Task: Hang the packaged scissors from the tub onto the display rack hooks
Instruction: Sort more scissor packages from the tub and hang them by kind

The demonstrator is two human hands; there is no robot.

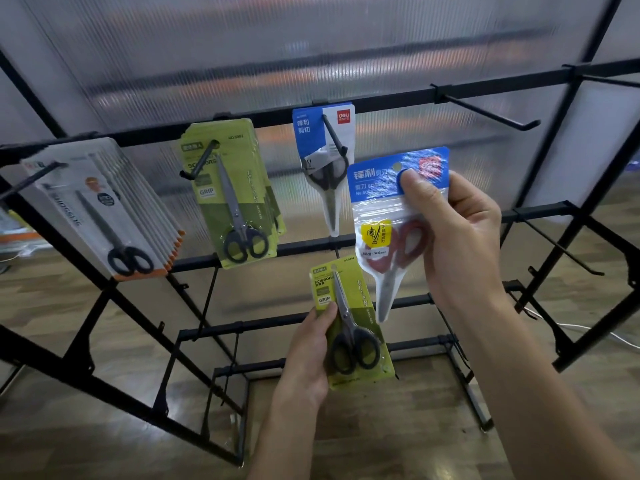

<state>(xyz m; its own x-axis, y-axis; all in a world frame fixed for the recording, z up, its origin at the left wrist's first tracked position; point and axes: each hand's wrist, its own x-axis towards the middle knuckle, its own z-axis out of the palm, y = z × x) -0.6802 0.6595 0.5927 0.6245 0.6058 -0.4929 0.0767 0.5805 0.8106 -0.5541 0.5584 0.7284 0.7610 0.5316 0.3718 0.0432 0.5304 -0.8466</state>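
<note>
My right hand [453,233] grips a blue-topped clear pack of red-handled scissors [388,216], thumb near its hang hole, held just right of and below a hook on the black display rack [398,98]. On that hook hangs a similar blue pack with black-handled scissors [323,161]. Lower down, my left hand [308,351] holds a green carded pack of black-handled scissors [349,327] by its left edge. A stack of green packs [232,195] hangs one hook to the left. White-and-orange packs [104,209] hang at far left. The tub is out of view.
Bare hooks stick out from the top bar at the right [491,112] and lower right [561,247]. Lower rack bars and frame legs [221,341] stand on a wooden floor. A ribbed translucent panel [242,46] backs the rack.
</note>
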